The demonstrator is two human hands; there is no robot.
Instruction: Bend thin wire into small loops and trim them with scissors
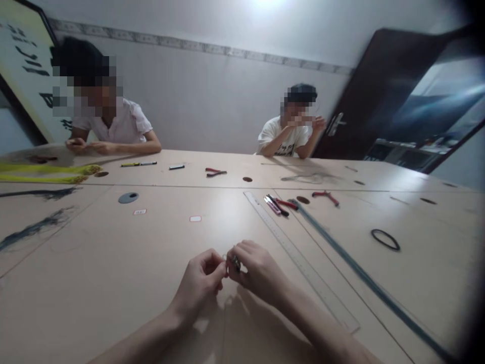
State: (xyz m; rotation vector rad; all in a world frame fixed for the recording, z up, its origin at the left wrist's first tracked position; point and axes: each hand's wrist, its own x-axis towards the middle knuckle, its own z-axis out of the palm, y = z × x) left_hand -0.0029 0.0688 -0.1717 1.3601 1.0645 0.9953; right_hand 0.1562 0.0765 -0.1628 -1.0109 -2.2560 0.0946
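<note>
My left hand is closed in a pinch, thumb against fingers, and what it holds is too small to make out. Its fingertips meet those of my right hand, just above the table. Curled in my right hand is a small dark metallic piece, mostly covered by the fingers. A thin pale loop shows between the two hands. To the right of my hands lies a long clear ruler, with pliers with red and black handles beyond its far end.
A bundle of grey-green strands runs along the right, near a black ring. More red-handled pliers lie farther back. Yellow strands and dark wire bundles lie left. Two people sit across the table.
</note>
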